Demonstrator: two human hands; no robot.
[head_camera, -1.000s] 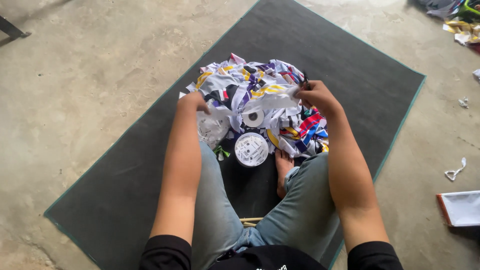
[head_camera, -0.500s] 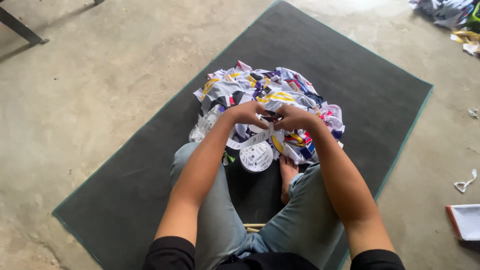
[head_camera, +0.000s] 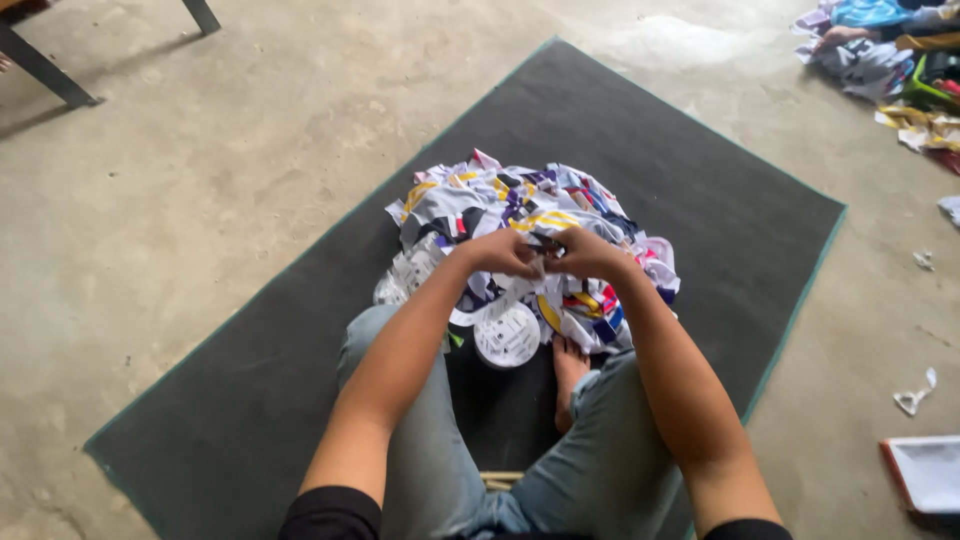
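The left hand (head_camera: 503, 252) and right hand (head_camera: 585, 253) meet over the pile of colourful cut scraps (head_camera: 520, 215), fingers pinched shut on one small scrap (head_camera: 543, 262) between them. The pile sits close on the dark mat (head_camera: 700, 180), easy to reach. A white round roll (head_camera: 507, 336) lies by the bare foot (head_camera: 568, 365).

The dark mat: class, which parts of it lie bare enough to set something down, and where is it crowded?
The dark mat is bare along its far right stretch, between the heap of cut printed scraps and the mat's right edge, and on the near left, between the person's left knee and the concrete floor. It is crowded at the middle, where both hands meet over the heap and a round white disc.
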